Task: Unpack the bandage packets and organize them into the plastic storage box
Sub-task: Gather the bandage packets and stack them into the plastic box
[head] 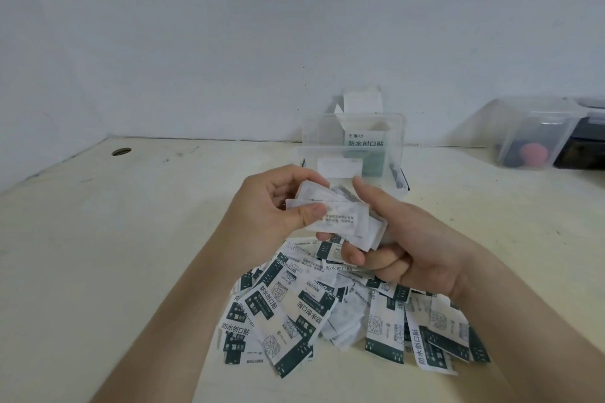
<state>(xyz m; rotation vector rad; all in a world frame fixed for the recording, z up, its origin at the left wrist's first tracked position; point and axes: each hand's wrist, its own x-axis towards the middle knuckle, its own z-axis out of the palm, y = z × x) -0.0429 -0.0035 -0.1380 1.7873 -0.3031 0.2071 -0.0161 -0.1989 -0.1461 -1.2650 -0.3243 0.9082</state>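
Observation:
A heap of white and dark green bandage packets [343, 311] lies on the pale table, close to me. Above the heap my right hand [406, 245] grips a small stack of packets [360, 226] from below, thumb raised. My left hand [278, 206] pinches the top packet of that stack between thumb and fingers. Behind the hands stands the clear plastic storage box [355, 144] with its lid up. An opened bandage carton [365, 137] and a few white packets show through its walls.
A second clear container [537, 137] with dark items and something pink sits at the back right, next to a black object [586, 147]. A cable hole [121, 151] is in the table at the back left. A white wall runs behind everything.

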